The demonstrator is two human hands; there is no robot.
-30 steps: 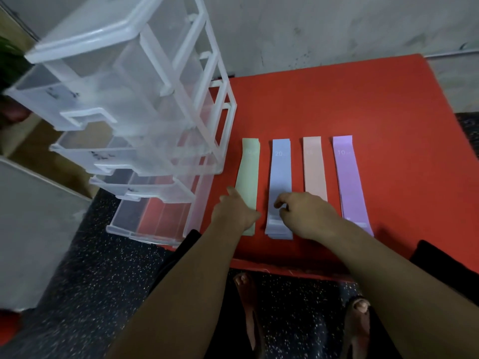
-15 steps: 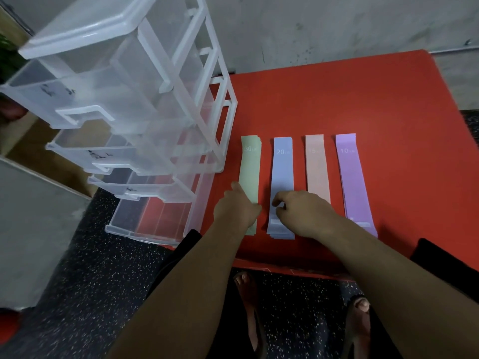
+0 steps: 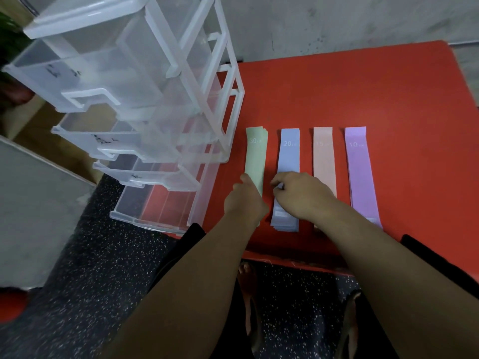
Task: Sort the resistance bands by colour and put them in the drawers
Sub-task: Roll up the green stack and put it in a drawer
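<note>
Right hand crept forward, fingers pinch blue band; left hand grip unclear.

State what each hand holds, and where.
Right hand pinches the blue bands mid-length, left edge. Left hand lies on the green bands, near end; grip unclear.
</note>
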